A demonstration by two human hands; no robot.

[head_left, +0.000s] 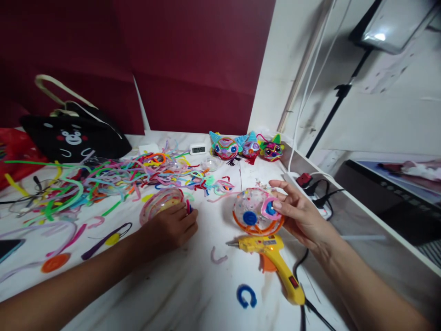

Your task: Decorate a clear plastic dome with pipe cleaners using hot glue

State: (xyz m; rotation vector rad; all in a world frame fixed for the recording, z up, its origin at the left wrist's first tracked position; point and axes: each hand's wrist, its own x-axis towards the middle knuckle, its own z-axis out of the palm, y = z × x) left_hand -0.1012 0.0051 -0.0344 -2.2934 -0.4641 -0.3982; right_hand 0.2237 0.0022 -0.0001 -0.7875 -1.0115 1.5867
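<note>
My right hand [303, 214] is closed on the edge of a clear plastic half shell [260, 193]. Orange pipe cleaner lines the shell's lower rim, and on its face are a blue coil [250, 218] and a second blue coil edged in pink [270, 208]. My left hand [177, 225] is bent down with its fingers bunched beside another clear shell [146, 207] trimmed in pink and red. A small pink and dark blue piece [189, 208] shows at its fingertips; the grip itself is hidden. Below the right hand's shell lies a yellow glue gun [275, 257].
Tangled pipe cleaners [103, 181] spread across the left and back. Finished colourful animal heads [225, 148] stand by the wall near a small white timer [198, 149]. A blue curl [246, 295] lies in front; a power strip [322, 209] and cords run along the right edge.
</note>
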